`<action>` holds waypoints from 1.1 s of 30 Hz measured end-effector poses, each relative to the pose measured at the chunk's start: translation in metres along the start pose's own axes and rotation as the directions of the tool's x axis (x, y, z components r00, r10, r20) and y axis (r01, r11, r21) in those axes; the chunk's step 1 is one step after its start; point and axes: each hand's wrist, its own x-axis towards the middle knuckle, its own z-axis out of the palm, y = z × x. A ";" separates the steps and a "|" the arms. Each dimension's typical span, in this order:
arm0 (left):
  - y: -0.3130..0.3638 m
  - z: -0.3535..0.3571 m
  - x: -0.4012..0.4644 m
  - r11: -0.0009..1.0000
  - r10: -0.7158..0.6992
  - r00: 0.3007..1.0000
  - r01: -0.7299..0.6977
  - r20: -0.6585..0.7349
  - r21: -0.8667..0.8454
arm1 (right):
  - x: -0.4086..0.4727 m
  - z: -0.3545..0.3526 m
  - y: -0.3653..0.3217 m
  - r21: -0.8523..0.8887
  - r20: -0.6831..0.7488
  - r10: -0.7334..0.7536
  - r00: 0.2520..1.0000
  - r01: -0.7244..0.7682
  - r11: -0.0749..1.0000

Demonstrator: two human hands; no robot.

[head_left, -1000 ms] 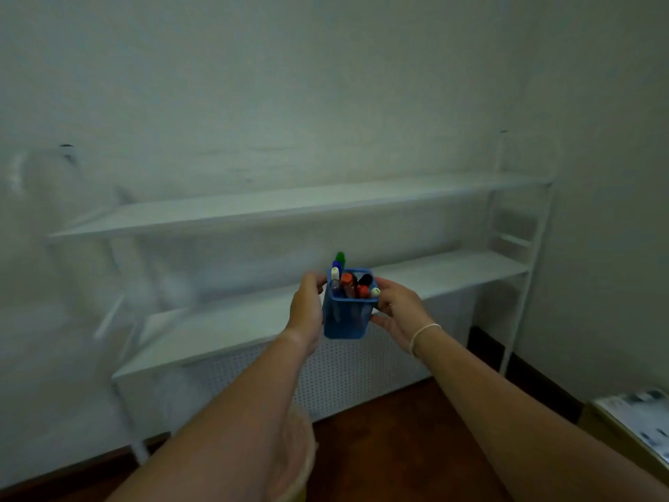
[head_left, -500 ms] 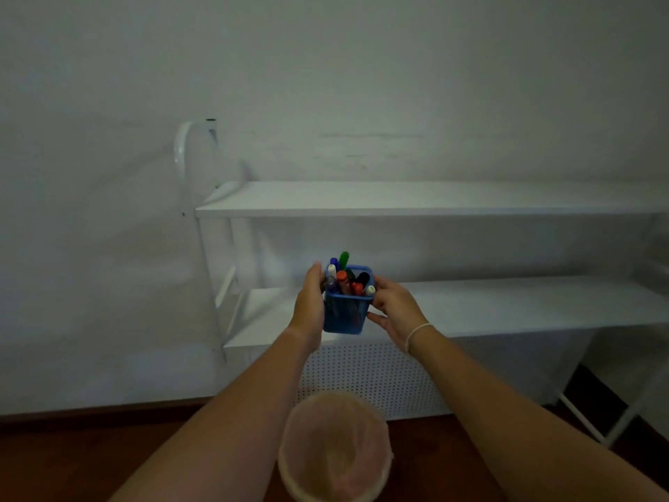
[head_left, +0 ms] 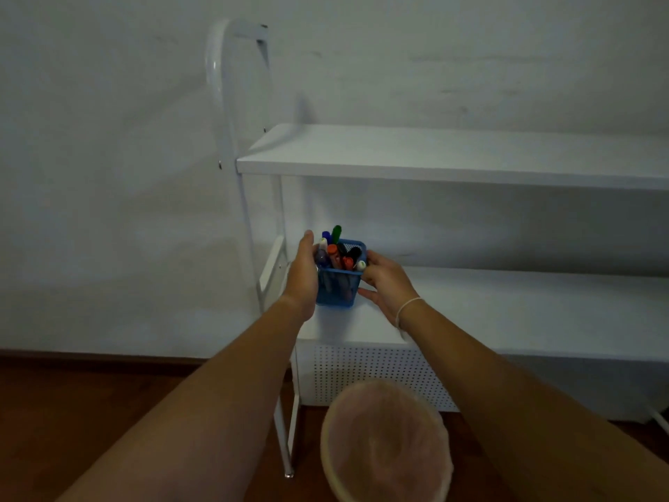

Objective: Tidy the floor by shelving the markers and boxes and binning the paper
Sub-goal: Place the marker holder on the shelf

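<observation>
- Two bare forearms reach forward from the bottom of the view, converging on one object, which suggests a steadying two-sided carry and not a one-handed grab.
- Below and between them a round bin (head_left: 385,443) with a pale liner stands on the dark floor just in front of the shelving unit; no paper is visible in it from here.
- Further out, the left hand (head_left: 303,273) presses its palm and curled fingers against the left wall of the blue mesh cup (head_left: 338,287), thumb up beside the rim.
- Opposite it, the right hand (head_left: 385,284) closes on the cup's right side, fingertips near the rim and lower edge, a thin band at the wrist.
- Inside the cup the markers (head_left: 338,250) stand packed upright, caps up, so a level hold probably keeps them from spilling.
- Its base sits at or just above the left end of the lower shelf (head_left: 506,313); I cannot tell whether it touches.
- Beyond, the upper shelf (head_left: 434,157) is bare, with the white frame post (head_left: 221,103) against the wall.
- My judgement: the markers are being shelved; boxes and paper are out of view.
</observation>
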 end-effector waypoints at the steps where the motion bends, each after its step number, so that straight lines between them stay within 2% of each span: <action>1: -0.001 -0.004 0.005 1.000 -0.009 1.000 0.009 -0.008 0.004 | 0.006 0.003 0.004 -0.009 0.011 -0.005 1.000 0.006 1.000; 7: -0.002 -0.017 0.021 1.000 -0.019 0.999 0.019 -0.032 0.010 | 0.026 0.019 0.014 -0.108 0.050 -0.053 0.997 0.058 0.992; 17: -0.010 -0.030 0.051 1.000 -0.022 0.995 0.023 -0.101 0.011 | 0.035 0.036 0.016 -0.096 0.091 -0.039 0.995 0.048 0.994; 33: 0.026 -0.024 -0.009 0.998 0.011 0.980 0.001 -0.199 0.061 | 0.002 0.022 0.001 -0.151 0.073 0.021 0.997 -0.010 0.988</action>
